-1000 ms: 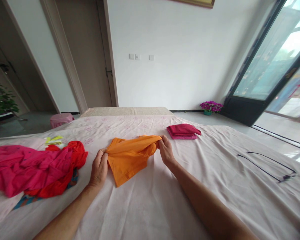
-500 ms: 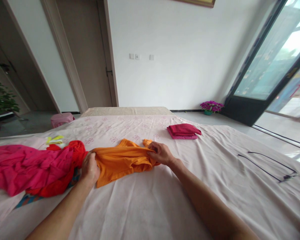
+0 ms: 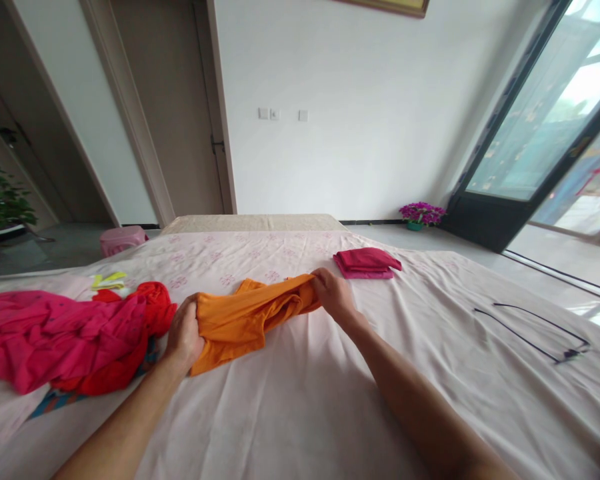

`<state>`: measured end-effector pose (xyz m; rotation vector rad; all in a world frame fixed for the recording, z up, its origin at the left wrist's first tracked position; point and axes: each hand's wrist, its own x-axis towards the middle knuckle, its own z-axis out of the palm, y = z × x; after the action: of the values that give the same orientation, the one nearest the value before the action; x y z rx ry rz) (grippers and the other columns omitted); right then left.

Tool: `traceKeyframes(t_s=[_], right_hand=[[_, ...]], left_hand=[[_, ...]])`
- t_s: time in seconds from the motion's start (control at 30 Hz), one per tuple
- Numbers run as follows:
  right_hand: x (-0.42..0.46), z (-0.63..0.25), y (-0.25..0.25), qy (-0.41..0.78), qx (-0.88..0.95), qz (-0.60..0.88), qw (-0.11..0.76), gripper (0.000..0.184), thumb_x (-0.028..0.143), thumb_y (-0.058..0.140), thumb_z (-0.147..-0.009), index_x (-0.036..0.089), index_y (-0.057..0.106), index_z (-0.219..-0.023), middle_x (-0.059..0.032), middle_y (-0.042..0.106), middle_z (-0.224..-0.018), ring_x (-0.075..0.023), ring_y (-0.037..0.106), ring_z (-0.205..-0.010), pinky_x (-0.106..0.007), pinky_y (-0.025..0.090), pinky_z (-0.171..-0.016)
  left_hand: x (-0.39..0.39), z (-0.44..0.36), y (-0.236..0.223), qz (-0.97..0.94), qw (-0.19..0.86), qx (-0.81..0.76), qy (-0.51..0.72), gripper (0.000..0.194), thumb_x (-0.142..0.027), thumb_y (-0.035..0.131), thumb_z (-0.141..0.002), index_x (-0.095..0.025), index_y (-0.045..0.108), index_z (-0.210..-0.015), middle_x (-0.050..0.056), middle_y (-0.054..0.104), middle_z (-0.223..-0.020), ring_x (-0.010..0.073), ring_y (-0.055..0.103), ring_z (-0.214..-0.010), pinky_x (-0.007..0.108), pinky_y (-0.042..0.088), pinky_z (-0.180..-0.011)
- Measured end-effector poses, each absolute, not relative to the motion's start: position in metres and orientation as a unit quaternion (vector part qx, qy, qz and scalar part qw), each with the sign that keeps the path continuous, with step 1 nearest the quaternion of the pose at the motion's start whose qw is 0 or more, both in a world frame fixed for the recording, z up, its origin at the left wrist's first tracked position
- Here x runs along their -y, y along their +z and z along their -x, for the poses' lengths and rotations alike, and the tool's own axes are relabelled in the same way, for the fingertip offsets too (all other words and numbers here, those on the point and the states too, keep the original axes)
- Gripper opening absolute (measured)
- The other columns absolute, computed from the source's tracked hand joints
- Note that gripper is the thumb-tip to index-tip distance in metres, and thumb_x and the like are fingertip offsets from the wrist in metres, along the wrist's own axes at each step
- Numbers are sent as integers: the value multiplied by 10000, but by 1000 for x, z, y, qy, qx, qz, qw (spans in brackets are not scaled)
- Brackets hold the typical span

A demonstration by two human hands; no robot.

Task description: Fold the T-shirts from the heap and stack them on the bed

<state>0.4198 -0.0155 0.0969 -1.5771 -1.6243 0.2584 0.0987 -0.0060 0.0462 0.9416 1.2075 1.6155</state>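
Note:
An orange garment (image 3: 240, 320) is stretched between my two hands, low over the sheet-covered surface; its exact kind does not show. My left hand (image 3: 185, 333) is closed on its left end, and my right hand (image 3: 333, 293) pinches its right end. The cloth's upper edge is drawn fairly straight, while its lower part hangs in loose folds onto the sheet. Just left of my left hand lies a heap of crumpled pink cloth (image 3: 55, 333) and red cloth (image 3: 155, 307). A folded dark red stack of cloth (image 3: 365, 263) sits beyond my right hand.
A pair of eyeglasses (image 3: 545, 337) lies on the pale sheet (image 3: 430, 373) at the right. Small yellow-and-white cloth (image 3: 109, 281) rests behind the heap. On the floor beyond are a pink stool (image 3: 123, 240) and purple flowers (image 3: 423, 213) in a green pot.
My right hand has moved slightly right and up with its end of the orange garment, pulling the cloth longer and tauter. My left hand has shifted a little, still holding its end.

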Motion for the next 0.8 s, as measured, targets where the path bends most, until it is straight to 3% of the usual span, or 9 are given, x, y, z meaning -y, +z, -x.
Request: traceKeyframes(t_s=[0.1,0.2,0.3,0.37,0.43,0.53,0.63,0.8], right_hand=[[12,-416,102,283,562,547,552,235,429,575,-833,203,631,-864,-14,665,-773,-167,603,-706,-258,439,-630],[13,-412,107,405,491,481,603,296,469,684,-726,194,596,-792,27,584,-662,-123,521,-590,-228,402,-550],[18,-410,112,471,474,448,594,309,453,736,-681,189,587,-738,40,554,-624,-100,475,-555,-215,364,-524],[21,-411,115,506,480,437,568,330,460,762,-667,191,579,-721,38,563,-626,-101,482,-554,-218,364,-525],[23,-413,117,519,501,435,539,363,473,793,-642,196,571,-718,37,572,-631,-103,487,-555,-220,361,-525],[24,-418,119,513,560,431,486,404,480,827,-608,198,570,-743,36,587,-651,-106,500,-573,-223,367,-541],[24,-424,121,474,647,444,399,399,456,821,-613,194,600,-816,25,622,-714,-121,532,-621,-232,383,-575],[27,-427,122,146,776,575,215,259,246,715,-681,230,687,-939,6,692,-823,-159,585,-725,-259,342,-649]], left_hand=[[15,-103,56,-395,495,-475,611,366,-540,600,-775,-225,635,-956,23,699,-830,230,694,-847,360,572,-729],[26,-107,66,-463,529,-444,555,514,-565,675,-750,-227,608,-1131,46,718,-983,239,701,-922,367,567,-796],[32,-111,70,-576,527,-419,464,653,-481,773,-697,-211,569,-1256,78,697,-1165,247,668,-1067,352,529,-919],[31,-112,65,-631,496,-425,418,584,-459,756,-724,-190,606,-1221,88,695,-1179,247,649,-1102,337,503,-954],[27,-112,57,-667,459,-443,385,444,-483,680,-786,-171,659,-1100,81,719,-1068,242,662,-1024,331,507,-917],[18,-108,43,-683,376,-491,389,368,-508,584,-835,-177,662,-975,45,713,-903,222,660,-886,314,509,-831],[13,-102,38,-662,279,-548,429,342,-512,549,-845,-200,635,-954,21,696,-881,209,644,-871,292,487,-808],[11,-94,41,-614,184,-584,498,305,-491,515,-862,-216,606,-956,33,682,-929,215,629,-913,303,466,-848]])
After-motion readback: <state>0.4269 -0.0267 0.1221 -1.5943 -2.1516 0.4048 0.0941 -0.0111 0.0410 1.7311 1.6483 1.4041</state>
